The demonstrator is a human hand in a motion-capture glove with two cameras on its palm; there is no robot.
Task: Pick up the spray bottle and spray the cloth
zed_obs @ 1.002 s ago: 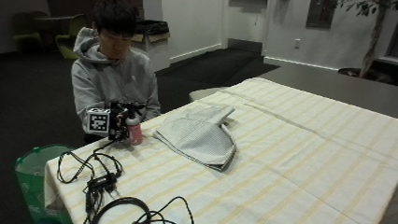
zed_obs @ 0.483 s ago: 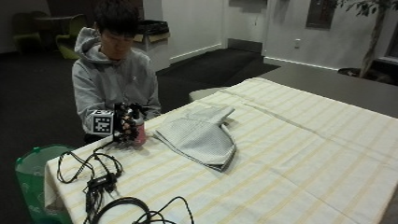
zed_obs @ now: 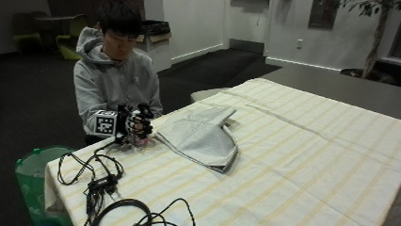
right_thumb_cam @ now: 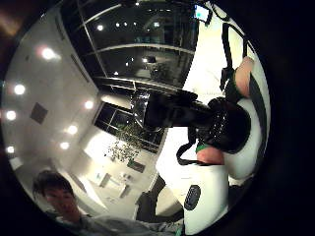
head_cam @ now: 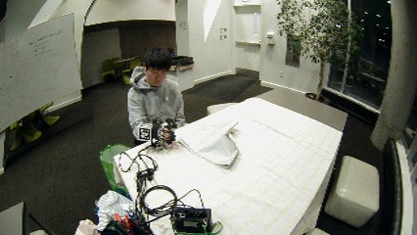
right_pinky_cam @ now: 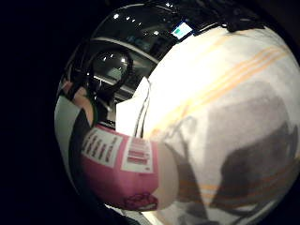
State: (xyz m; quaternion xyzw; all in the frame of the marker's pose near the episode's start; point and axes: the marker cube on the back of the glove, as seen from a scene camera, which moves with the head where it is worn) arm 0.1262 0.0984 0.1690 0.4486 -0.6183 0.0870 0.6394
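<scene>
In the outside view my gloved right hand (zed_obs: 134, 126) is at the table's corner in front of the person, fingers curled round an upright pink spray bottle (zed_obs: 143, 140); only the bottle's pink base shows below the glove. The little finger side palm view shows its pink labelled body (right_pinky_cam: 124, 171) close to the palm, standing on the striped tablecloth. Its black spray head (right_thumb_cam: 189, 117) fills the middle of the thumb side palm view. A folded grey cloth (zed_obs: 202, 137) lies flat just to the right of the hand, apart from the bottle. The wide view shows the hand (head_cam: 163, 132) and cloth (head_cam: 212, 142) likewise.
Black cables (zed_obs: 103, 181) trail over the near end of the yellow-striped tablecloth (zed_obs: 307, 155). A green bin (zed_obs: 30, 174) stands beside the table's corner. A black device (head_cam: 190, 219) sits at the table's near end. A white stool (head_cam: 352, 188) stands at the far side.
My hand has moved a little toward the cloth and wrapped round the bottle, covering its white upper part that showed before. The cloth has not moved.
</scene>
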